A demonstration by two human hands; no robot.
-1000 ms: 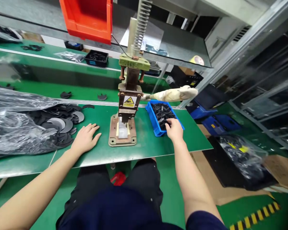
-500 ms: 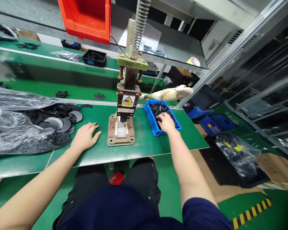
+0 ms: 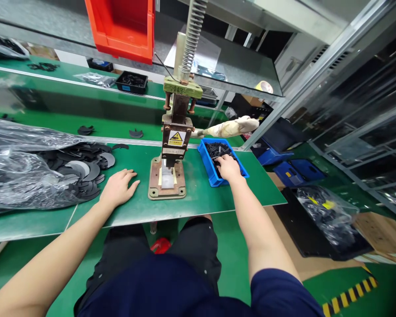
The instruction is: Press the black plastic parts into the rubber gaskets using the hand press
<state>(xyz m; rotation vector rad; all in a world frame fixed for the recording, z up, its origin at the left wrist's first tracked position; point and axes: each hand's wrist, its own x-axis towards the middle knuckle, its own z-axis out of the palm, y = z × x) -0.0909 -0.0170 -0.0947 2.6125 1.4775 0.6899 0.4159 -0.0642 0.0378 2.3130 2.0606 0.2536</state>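
My left hand (image 3: 119, 188) lies flat on the green table, fingers stretched and thumb apart, holding nothing. It rests between a heap of curved black pieces (image 3: 90, 171) and the base of a hand press (image 3: 167, 178). Over at the press's right, my right hand (image 3: 229, 168) reaches into a blue bin (image 3: 214, 181) full of small black parts (image 3: 218, 149). Its fingers are bent down among the parts, and the fingertips are hidden, so what they pinch cannot be made out. A pale wrapped lever (image 3: 231, 128) sticks out from the press above the bin.
A clear plastic bag (image 3: 20, 180) spills the curved pieces at left. Two loose curved pieces (image 3: 136, 133) lie behind the press. A red bin (image 3: 123, 48) hangs from the shelf above. A black tray (image 3: 132, 82) stands at the back. Bagged parts (image 3: 326, 215) sit at lower right.
The view has shifted slightly. My right hand stays in the blue bin with its fingers moved a little among the parts. My left hand has kept its place.
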